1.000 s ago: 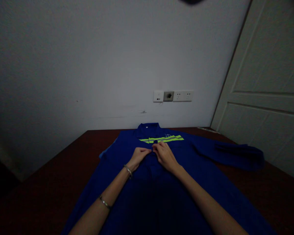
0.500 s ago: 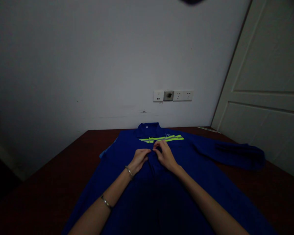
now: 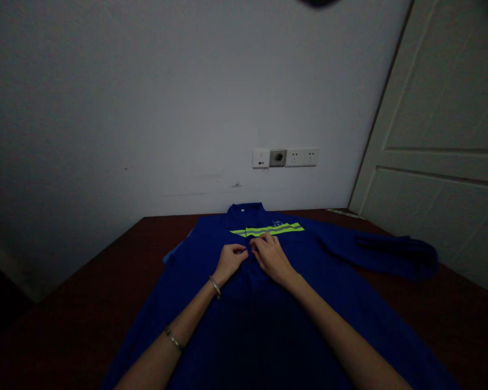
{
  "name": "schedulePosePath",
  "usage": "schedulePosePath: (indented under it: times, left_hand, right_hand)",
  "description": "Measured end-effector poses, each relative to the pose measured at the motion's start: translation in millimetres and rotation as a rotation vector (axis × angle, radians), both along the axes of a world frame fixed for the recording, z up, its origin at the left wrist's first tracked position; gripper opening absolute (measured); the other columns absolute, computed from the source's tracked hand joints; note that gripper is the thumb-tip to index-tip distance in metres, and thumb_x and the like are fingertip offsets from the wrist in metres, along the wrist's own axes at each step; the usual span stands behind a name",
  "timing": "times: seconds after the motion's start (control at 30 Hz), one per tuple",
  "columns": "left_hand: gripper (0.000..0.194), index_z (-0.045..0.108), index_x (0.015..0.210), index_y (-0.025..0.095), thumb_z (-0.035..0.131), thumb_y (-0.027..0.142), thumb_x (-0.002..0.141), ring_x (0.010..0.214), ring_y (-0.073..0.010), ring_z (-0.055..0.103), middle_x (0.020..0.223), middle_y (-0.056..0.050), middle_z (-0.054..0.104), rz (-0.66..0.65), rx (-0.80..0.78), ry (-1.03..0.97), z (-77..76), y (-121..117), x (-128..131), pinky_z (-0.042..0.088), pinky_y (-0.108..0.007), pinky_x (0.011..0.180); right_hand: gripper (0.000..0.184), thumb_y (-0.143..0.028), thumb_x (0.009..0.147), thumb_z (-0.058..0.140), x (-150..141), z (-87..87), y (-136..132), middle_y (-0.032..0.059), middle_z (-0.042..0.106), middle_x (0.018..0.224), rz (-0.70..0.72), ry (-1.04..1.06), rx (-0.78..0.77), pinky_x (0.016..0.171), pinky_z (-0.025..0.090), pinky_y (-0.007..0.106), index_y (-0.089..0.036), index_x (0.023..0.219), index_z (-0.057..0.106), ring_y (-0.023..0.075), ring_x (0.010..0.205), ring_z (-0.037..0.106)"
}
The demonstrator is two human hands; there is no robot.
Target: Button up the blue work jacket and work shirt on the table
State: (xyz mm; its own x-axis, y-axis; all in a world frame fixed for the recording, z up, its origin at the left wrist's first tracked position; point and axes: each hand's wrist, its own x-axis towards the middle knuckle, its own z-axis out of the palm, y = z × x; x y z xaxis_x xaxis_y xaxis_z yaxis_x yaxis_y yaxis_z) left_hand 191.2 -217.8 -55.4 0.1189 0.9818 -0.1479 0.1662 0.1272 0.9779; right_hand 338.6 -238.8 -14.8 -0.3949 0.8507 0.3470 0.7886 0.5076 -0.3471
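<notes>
A blue work jacket lies spread out, its collar pointing at the wall and a yellow-green reflective stripe across the chest. Just below that stripe, at the front opening, both hands meet. My left hand is closed, thumb and forefinger pinching the jacket's front edge. My right hand is beside it, fingers bent and closed on the opposite front edge. Any button between the fingertips is too small and dark to make out. The sleeve on the right lies folded back on itself.
The jacket rests on a dark red-brown table. Behind the table rises a white wall with a row of sockets. A pale panelled door stands to the right. Light blue material shows at the jacket's left shoulder.
My right hand has turned slightly and shifted left, its fingers lower over the front edge. My left hand has drawn back a little, its forefinger more bent. The jacket stays in place.
</notes>
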Motion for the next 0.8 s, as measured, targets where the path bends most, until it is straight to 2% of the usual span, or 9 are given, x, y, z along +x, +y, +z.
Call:
schedulePosePath:
  times: [0.13,0.23,0.3,0.5,0.63,0.8]
  left_hand:
    - [0.016,0.069,0.075,0.012,0.058,0.02,0.066,0.061,-0.0132,0.054,0.066,-0.003,0.065,-0.067,0.217,0.271,11.6,-1.7,-1.2,0.039,-0.023,0.059]
    - [0.016,0.07,0.075,0.014,0.057,0.019,0.067,0.062,-0.0134,0.053,0.069,-0.004,0.066,-0.086,0.331,0.342,17.5,-4.6,-1.2,0.038,-0.024,0.061]
    - [0.016,0.07,0.075,0.014,0.057,0.018,0.067,0.061,-0.0135,0.054,0.069,-0.004,0.065,-0.092,0.344,0.347,19.2,-4.9,-1.9,0.038,-0.023,0.061]
    - [0.019,0.07,0.077,0.012,0.057,0.021,0.067,0.062,-0.0143,0.056,0.069,-0.004,0.067,-0.114,0.173,0.184,13.2,2.8,-4.8,0.04,-0.023,0.059]
    - [0.018,0.07,0.077,0.012,0.059,0.022,0.066,0.068,-0.0148,0.059,0.076,-0.005,0.069,-0.061,0.051,0.005,6.3,5.9,-4.3,0.042,-0.023,0.063]
    - [0.015,0.07,0.071,0.011,0.064,0.021,0.062,0.062,-0.0115,0.055,0.07,-0.004,0.067,0.009,-0.107,-0.184,6.0,4.4,-2.2,0.039,-0.021,0.059]
  right_hand:
    - [0.024,-0.007,0.08,0.045,-4.1,7.6,-4.0,0.0118,0.061,0.093,0.055,-0.189,0.077,0.079,0.033,0.04,-0.017,0.1,0.054,0.0272,0.098,0.045]
    - [0.026,-0.006,0.079,0.044,-5.0,7.9,-4.6,0.0124,0.06,0.095,0.054,-0.212,0.094,0.079,0.032,0.04,-0.017,0.1,0.054,0.0267,0.097,0.045]
    - [0.028,-0.004,0.079,0.043,-3.9,7.1,-4.1,0.0125,0.06,0.094,0.041,-0.208,0.092,0.079,0.032,0.039,-0.016,0.102,0.054,0.0263,0.096,0.045]
    - [0.025,-0.008,0.078,0.048,0.0,3.0,-2.5,0.0073,0.061,0.091,-0.071,0.039,0.027,0.082,0.031,0.039,-0.019,0.099,0.052,0.0231,0.092,0.047]
    - [0.019,-0.011,0.076,0.052,-0.8,-2.3,-1.2,0.0053,0.061,0.09,-0.138,0.222,-0.016,0.081,0.032,0.039,-0.02,0.093,0.052,0.0216,0.09,0.049]
    - [0.014,-0.018,0.074,0.055,-2.4,-9.3,3.6,0.0038,0.06,0.086,-0.182,0.489,-0.135,0.082,0.035,0.039,-0.02,0.088,0.051,0.0201,0.086,0.053]
